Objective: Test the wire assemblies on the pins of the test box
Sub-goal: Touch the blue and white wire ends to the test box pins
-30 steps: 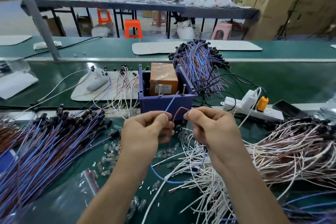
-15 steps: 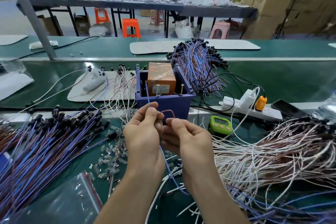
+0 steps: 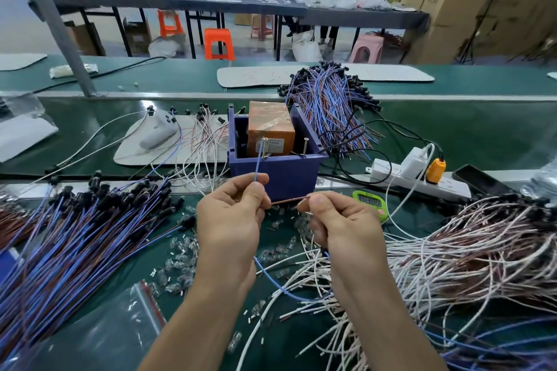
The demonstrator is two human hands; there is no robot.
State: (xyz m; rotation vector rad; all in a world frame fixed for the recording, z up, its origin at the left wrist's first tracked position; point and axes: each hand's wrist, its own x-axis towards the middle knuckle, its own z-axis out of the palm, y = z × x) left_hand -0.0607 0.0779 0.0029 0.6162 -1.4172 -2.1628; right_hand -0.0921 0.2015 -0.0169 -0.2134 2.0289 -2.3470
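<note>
- A big pile of blue and brown wires (image 3: pixel 69 247) is lying on the green bench (image 3: pixel 482 135) at the far left, black ends pointing up and right.
- A clear bag (image 3: pixel 99 331) is lying at the lower left, with small clear parts (image 3: pixel 180 262) scattered just right of it.
- The left hand (image 3: pixel 232 220) is pinching a blue wire (image 3: pixel 258 159) between thumb and forefinger; the wire is rising straight up, its tip reaching the left pin (image 3: pixel 265 146).
- The purple box (image 3: pixel 280 169) is sitting just behind both hands, holding an orange block (image 3: pixel 269 126); the right pin (image 3: pixel 306 147) is standing free on the front rim.
- A brown wire (image 3: pixel 289 199) is stretching level between the two hands.
- The right hand (image 3: pixel 340 226) is pinching the brown wire's right end, other fingers curled in.
- A green timer (image 3: pixel 370 200) is peeking out just behind the right hand.
- A white power strip (image 3: pixel 419 178) is lying right of the box.
- White and brown wires (image 3: pixel 470 253) are sprawling at the right.
</note>
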